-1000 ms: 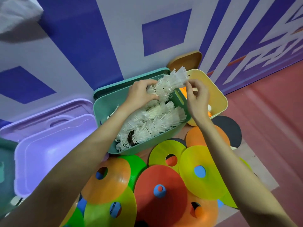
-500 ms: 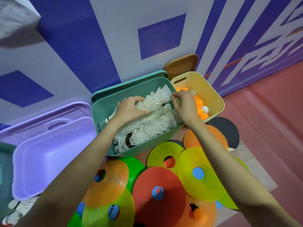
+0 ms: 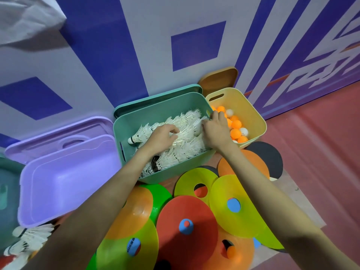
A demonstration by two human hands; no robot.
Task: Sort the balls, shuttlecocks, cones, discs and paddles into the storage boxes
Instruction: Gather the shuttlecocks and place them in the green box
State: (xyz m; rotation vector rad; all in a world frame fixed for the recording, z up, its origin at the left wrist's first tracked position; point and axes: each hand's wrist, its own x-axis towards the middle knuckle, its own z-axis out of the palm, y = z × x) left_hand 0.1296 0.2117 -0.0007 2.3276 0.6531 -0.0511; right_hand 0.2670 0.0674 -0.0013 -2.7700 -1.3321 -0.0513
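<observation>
Head view: both hands, left (image 3: pixel 162 137) and right (image 3: pixel 215 131), press curled fingers into shuttlecocks (image 3: pixel 187 141) at 12 o'clock; grip unclear, fingertips buried.

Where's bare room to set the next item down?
Free: the purple box, nothing in it, left of the green box, and the red floor right of the yellow box. Crowded: discs overlap in front; shuttlecocks and both hands fill the green box.

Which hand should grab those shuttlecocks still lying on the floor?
Left. The loose shuttlecocks lie at the lower left, on the left hand's side; the right hand is far across.
</observation>
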